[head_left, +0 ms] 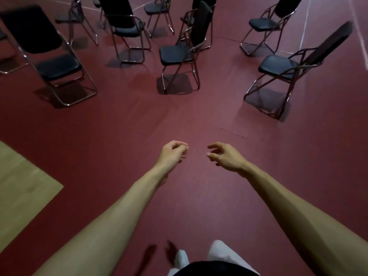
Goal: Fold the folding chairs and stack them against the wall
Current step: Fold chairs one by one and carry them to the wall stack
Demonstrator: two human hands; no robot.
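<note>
Closest to you, both forearms reach out over the red floor [183,116] and neither holds anything. Your left hand [172,154] is loosely curled, fingertips near the thumb, gripping nothing. Your right hand [226,157] is relaxed, fingers slightly spread and pointing toward the left one; the two are near each other but apart. A tan panel [20,186] covers the floor off to your left. The chairs stand well ahead of your hands, none within touch. The centre chair [178,54] is the nearest, straight ahead. The right chair [282,68] and left chair [57,65] flank it. The back chairs [127,30] stand further off, several of them, partly cut off by the frame edge. Every chair in view stands unfolded, seat down, on its legs. No folded chair shows, no stack, and no wall either. My read: nothing in view is done yet, so all the folding, carrying and stacking remains. The centre chair looks like the obvious first pick.
</note>
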